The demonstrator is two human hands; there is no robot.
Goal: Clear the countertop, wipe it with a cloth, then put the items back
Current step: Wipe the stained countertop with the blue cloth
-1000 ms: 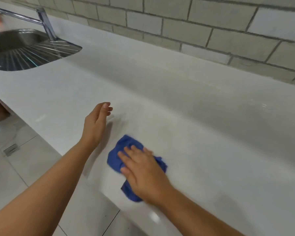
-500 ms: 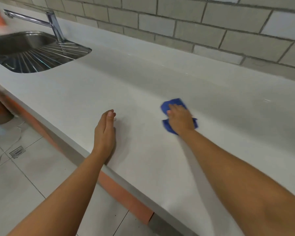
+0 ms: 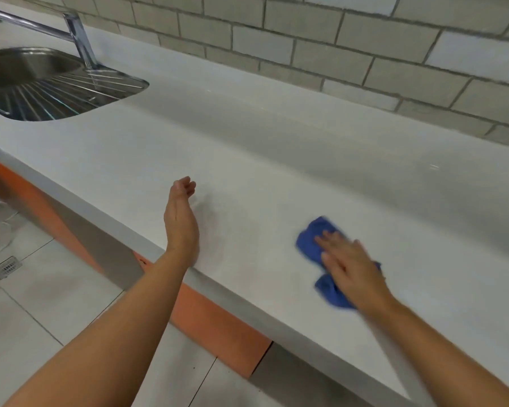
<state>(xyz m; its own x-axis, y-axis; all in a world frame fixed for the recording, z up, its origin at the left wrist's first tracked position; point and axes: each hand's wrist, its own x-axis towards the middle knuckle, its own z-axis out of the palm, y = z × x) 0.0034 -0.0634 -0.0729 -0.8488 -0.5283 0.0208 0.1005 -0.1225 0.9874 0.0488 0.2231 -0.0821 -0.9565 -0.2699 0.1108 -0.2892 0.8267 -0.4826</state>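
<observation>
A crumpled blue cloth [image 3: 309, 242] lies on the white countertop [image 3: 276, 160], near its front edge. My right hand [image 3: 348, 267] presses flat on the cloth with straight fingers and covers its middle. My left hand [image 3: 180, 221] stands on its edge on the countertop to the left of the cloth, fingers loosely curled, holding nothing. About a hand's width of bare counter separates it from the cloth.
A steel sink [image 3: 27, 71] with a ribbed drainer [image 3: 71, 95] and a chrome tap [image 3: 80, 39] sits at the far left. A grey block wall [image 3: 365, 54] backs the counter. Below the front edge are an orange panel [image 3: 215, 318] and a tiled floor [image 3: 41, 304].
My right hand has drawn the cloth back from the middle of the counter toward the front edge and to the right. My left hand stays in place, its fingers a little more curled.
</observation>
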